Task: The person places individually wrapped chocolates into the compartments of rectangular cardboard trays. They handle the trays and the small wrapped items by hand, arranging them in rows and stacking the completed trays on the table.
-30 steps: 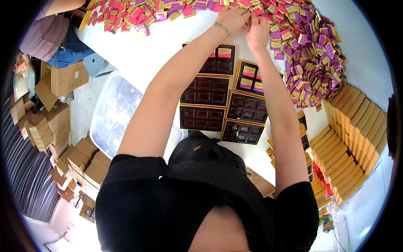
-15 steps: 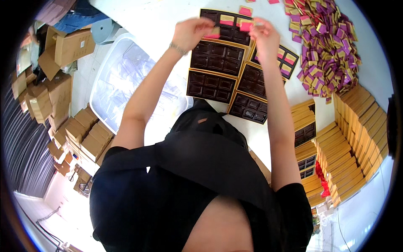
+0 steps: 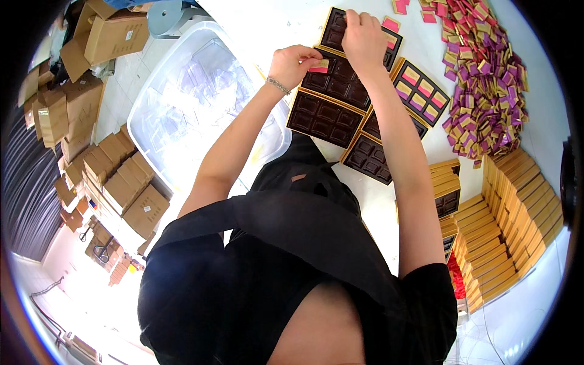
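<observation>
My left hand [image 3: 291, 66] pinches a small pink-and-gold packet [image 3: 319, 66] above a dark brown compartment tray [image 3: 344, 79] with gold edges. Beyond it, my right hand [image 3: 365, 44] reaches over the farthest tray [image 3: 333, 29], its fingers bent down and close together. What those fingers hold, if anything, is hidden under the hand. A pink-and-gold packet [image 3: 390, 40] shows just right of my right hand. Farther right, another tray [image 3: 431, 80] has pink-and-gold and purple-and-gold packets in its compartments. Nearer me lie more dark trays with bare compartments, such as the near left tray [image 3: 324, 118].
A big heap of purple, pink and gold packets [image 3: 483, 79] covers the table's right side. Stacks of gold-edged trays [image 3: 517, 207] stand at the near right. On the left are a clear plastic tub [image 3: 143, 121] of transparent pieces and several cardboard boxes [image 3: 118, 33].
The view has shifted, so the trays appear farther right. My right hand has moved left over the far tray, fingers down. My left hand has drawn nearer, still with a pink-and-gold packet.
</observation>
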Demonstrator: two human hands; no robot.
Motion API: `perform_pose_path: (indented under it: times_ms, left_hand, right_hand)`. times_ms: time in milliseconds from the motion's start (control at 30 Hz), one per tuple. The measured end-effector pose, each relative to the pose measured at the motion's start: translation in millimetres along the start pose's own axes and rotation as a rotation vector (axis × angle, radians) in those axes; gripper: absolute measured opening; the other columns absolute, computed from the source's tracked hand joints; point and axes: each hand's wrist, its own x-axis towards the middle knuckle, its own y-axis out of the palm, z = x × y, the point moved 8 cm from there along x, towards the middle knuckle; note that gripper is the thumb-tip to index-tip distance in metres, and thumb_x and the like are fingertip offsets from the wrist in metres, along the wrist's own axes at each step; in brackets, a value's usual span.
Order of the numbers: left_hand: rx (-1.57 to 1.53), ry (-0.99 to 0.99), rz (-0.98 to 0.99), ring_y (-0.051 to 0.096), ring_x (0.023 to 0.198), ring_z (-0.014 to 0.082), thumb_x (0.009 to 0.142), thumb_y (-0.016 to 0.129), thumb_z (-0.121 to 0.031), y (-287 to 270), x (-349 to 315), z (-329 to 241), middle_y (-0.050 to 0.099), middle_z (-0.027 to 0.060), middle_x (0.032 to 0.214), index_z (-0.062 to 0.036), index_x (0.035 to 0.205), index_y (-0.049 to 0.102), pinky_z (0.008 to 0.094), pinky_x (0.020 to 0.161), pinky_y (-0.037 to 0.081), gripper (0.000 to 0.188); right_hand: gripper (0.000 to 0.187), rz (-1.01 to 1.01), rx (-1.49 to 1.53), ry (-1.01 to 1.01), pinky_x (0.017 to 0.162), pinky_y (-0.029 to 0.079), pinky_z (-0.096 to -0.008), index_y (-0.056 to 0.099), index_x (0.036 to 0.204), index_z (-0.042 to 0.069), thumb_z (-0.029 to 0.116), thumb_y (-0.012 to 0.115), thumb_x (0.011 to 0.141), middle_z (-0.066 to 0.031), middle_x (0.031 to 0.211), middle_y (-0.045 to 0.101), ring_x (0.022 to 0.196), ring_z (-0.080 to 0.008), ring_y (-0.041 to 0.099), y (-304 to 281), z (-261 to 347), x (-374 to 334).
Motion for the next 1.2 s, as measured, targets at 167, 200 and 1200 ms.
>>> perform_pose_path:
  times_ms: [167, 200, 1200]
  left_hand:
    - [0.082, -0.027, -0.029, 0.068, 0.076, 0.015, 0.08, 0.071, -0.015, -2.5, 1.3, 0.8, 0.072, 0.0026, 0.083, -0.0109, 0.089, 0.074, 0.0272, 0.068, 0.055, 0.011]
    - [0.164, 0.088, -0.059, 0.067, 0.078, 0.0159, 0.079, 0.071, -0.014, -2.9, 3.5, -9.7, 0.072, 0.0023, 0.084, -0.0112, 0.088, 0.074, 0.0282, 0.07, 0.054, 0.01]
    - [0.475, 0.55, -0.047, 0.06, 0.105, 0.0193, 0.081, 0.058, -0.006, 35.4, 108.9, -114.2, 0.064, -0.002, 0.115, -0.0175, 0.107, 0.068, 0.039, 0.096, 0.045, 0.03]
  right_hand:
    - [0.024, 0.047, -0.05, -0.037, 0.066, 0.053, -0.0379, 0.06, 0.099, 0.006, 0.006, 0.062, 0.075, -0.0087, 0.084, 0.059, 0.085, -0.0268, 0.06, -5.0, 8.6, 8.1]
    - [0.027, 0.088, -0.061, -0.044, 0.067, 0.053, -0.0377, 0.06, 0.102, 0.006, 0.007, 0.062, 0.075, -0.0089, 0.085, 0.059, 0.085, -0.0271, 0.06, 0.7, 11.7, 8.3]
    - [0.039, 0.606, 0.435, 0.13, 0.078, 0.051, -0.0356, 0.069, 0.111, 0.015, -0.006, 0.057, 0.081, -0.0078, 0.105, 0.059, 0.096, -0.025, 0.06, 22.2, -165.2, 8.0]
